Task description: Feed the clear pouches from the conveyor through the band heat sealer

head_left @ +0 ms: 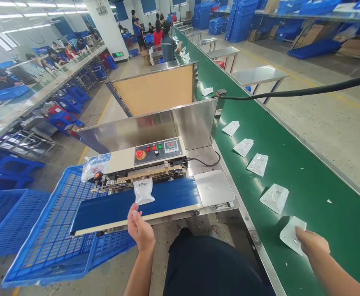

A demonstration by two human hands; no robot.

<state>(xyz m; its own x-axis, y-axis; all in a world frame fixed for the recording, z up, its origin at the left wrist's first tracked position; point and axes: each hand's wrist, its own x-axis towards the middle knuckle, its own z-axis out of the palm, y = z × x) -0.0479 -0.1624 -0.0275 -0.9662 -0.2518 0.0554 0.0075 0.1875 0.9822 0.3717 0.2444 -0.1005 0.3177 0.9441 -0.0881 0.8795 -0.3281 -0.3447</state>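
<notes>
On the green conveyor belt, my right hand grips the edge of a small flat white pouch, its fingertips closed over one side. My left hand is loosely curled, thumb apart from the fingers, just below another white pouch that looks fuller. That pouch stands on the blue belt of a band sealing machine, its top edge at the sealing track. I see nothing held in the left hand. Further up the green belt lie several flat white pouches, the nearest being a pouch ahead of my right hand.
A blue plastic crate sits below the sealer's left end. Metal panels rise behind the machine. A black cable crosses above the green conveyor. Several people work at benches and along the line further back.
</notes>
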